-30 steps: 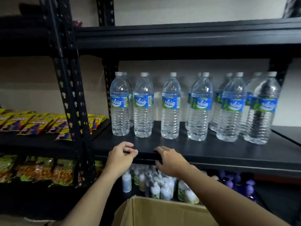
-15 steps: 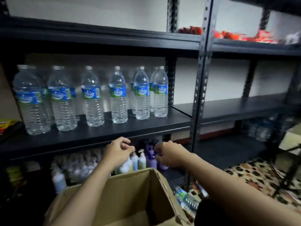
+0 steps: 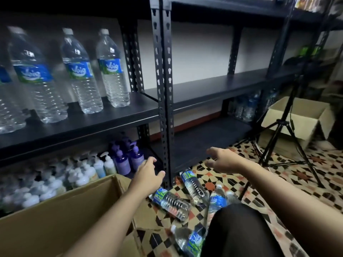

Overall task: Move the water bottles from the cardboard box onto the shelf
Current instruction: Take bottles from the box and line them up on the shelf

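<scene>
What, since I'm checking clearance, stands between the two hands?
Head view: a black shelf post stands between the left hand and the right hand.

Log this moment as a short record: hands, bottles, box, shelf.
left hand: open, holding nothing, above the floor bottles
right hand: open, holding nothing, reaching forward over the floor
floor bottles: several lying on their sides on the patterned tiles, beside the box
shelf bottles: upright in a row
shelf: black metal, bottles in its left bay
cardboard box: open, lower left, contents out of view
</scene>
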{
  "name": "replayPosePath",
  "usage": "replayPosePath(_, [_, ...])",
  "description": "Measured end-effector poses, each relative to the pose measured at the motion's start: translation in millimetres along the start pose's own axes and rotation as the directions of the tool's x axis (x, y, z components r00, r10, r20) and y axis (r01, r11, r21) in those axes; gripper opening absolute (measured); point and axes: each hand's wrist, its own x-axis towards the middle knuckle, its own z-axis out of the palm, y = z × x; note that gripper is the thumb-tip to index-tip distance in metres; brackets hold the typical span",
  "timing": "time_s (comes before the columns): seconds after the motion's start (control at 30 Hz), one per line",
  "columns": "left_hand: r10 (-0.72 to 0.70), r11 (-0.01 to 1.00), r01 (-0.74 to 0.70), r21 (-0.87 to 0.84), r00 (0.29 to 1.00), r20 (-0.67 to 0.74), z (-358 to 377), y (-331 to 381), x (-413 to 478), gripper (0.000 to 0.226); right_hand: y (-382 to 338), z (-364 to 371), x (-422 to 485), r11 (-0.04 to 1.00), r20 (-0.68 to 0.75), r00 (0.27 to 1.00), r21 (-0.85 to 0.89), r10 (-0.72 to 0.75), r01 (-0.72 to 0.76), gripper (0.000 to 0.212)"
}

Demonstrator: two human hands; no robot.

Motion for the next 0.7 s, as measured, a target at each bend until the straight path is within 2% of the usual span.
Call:
replayPosePath(0.2, [-0.16, 0.987, 0.16, -0.001, 0.986, 0.054, 93, -17, 42, 0.058, 66, 56, 42, 0.97, 0.068, 0.984, 0.173, 0.164, -0.174, 0.068])
replayPosePath(0.3, [-0.293, 0.956, 0.294, -0.01, 0.953, 0.079, 139, -33, 71, 0.062, 79, 99, 78, 0.956, 0.119, 0.97, 0.182, 0.21, -0.23, 0.074])
replayPosePath(0.43, [-0.483, 0.866, 0.493, -0.086, 0.868, 0.114, 202, -60, 108, 0.076, 100, 161, 132, 0.953, 0.142, 0.951, 0.095, 0.274, -0.289, 0.073])
replayPosePath(0.5, [-0.559, 0.807, 0.579, -0.117, 0.812, 0.167, 234, -77, 122, 0.092, 106, 188, 155, 0.946, 0.185, 0.933, 0.041, 0.309, -0.321, 0.077])
replayPosePath(0.57, [-0.607, 0.757, 0.641, -0.125, 0.761, 0.229, 259, -93, 129, 0.109, 113, 215, 178, 0.939, 0.214, 0.918, 0.011, 0.335, -0.345, 0.08])
replayPosePath(0.7, [-0.668, 0.69, 0.713, -0.12, 0.692, 0.273, 291, -124, 139, 0.121, 127, 261, 211, 0.917, 0.237, 0.892, 0.011, 0.385, -0.399, 0.083])
